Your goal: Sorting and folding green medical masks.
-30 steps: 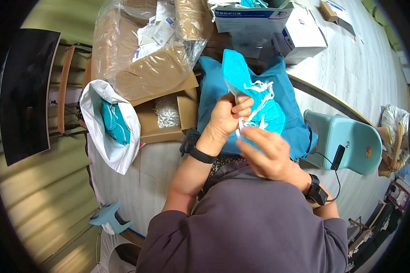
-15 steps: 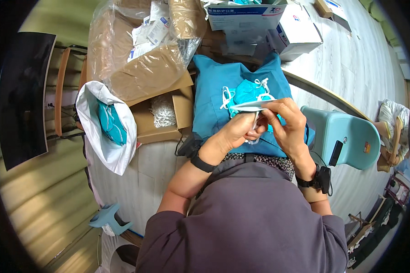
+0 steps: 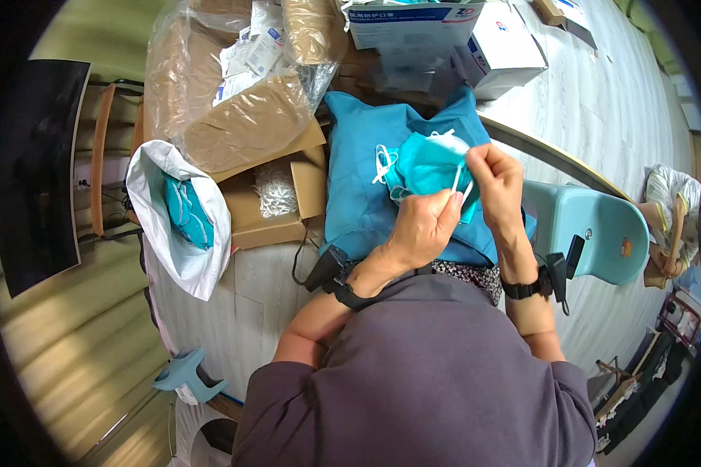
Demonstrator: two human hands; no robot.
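A teal face mask (image 3: 430, 167) with white straps is held up over my lap. My left hand (image 3: 422, 227) is closed in a pinch on one of its white straps (image 3: 455, 179), just below the mask. On the mask's right edge, my right hand (image 3: 497, 183) is closed, thumb and finger together. Behind it, other teal masks with looped white straps lie on a blue cloth (image 3: 350, 191) spread across my lap. Where the held mask overlaps those, I cannot tell their edges apart.
To the left stands a white bag (image 3: 144, 210) with teal masks inside, beside a cardboard box (image 3: 269, 233) of white cords. Ahead are a plastic-lined carton (image 3: 241, 117) of small packets and white boxes (image 3: 514, 58). A pale blue chair (image 3: 611, 237) stands at right.
The mask has turned from nearly edge-on to showing its teal face. My left hand has moved right and lower onto a strap; my right hand has shifted slightly up.
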